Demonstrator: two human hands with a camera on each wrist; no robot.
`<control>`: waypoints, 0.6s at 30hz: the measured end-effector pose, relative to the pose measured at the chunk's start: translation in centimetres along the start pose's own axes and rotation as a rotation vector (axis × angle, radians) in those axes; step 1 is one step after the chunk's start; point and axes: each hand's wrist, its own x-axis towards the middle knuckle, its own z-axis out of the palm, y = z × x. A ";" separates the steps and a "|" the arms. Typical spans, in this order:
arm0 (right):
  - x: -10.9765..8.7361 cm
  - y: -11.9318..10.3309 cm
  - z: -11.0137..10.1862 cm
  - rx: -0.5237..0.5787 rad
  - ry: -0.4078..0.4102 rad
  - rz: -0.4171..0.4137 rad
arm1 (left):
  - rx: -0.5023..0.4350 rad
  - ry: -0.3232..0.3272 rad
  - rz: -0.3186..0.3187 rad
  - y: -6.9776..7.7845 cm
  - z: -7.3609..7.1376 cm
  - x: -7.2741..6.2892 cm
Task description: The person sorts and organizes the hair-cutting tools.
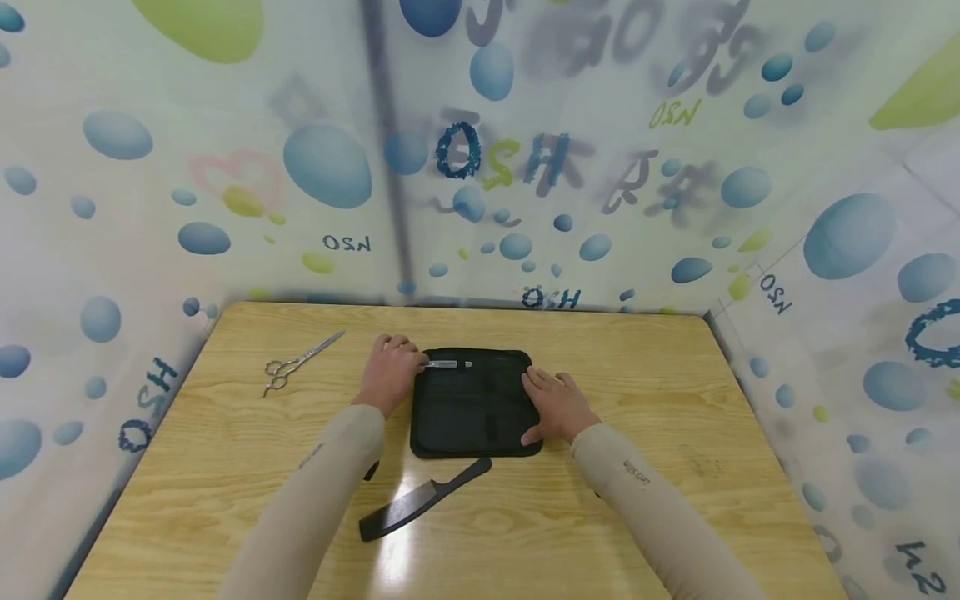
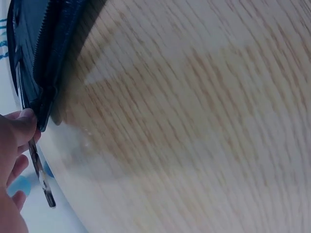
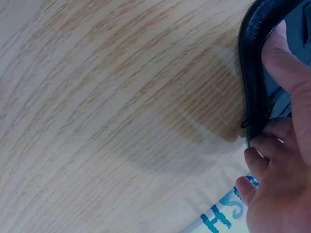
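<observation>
"Case (image 1: 452,414): where?"
"Near the far edge of the desk (image 1: 660,367), open wood to its right, comb (image 1: 405,507) just in front."
"Looks?"
"Black, round-cornered, zip (image 2: 39,58) along its edge."
"Grip?"
"Left hand (image 1: 392,371) pinches a silver tool (image 1: 442,364); right hand (image 1: 557,406) grips the case's right side."

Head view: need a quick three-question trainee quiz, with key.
1. Which hand pinches the metal tool?
2. True or false: in the head view, the scissors lie left of the black case.
3. Fill in, nearer or farther: the comb lies ___ to the person than the black case.

Key: 1. The left hand. 2. True. 3. Nearer.
</observation>
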 end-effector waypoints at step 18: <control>-0.4 0.3 -0.2 -0.033 0.001 -0.007 | 0.017 -0.005 0.053 0.7 0.2 0.6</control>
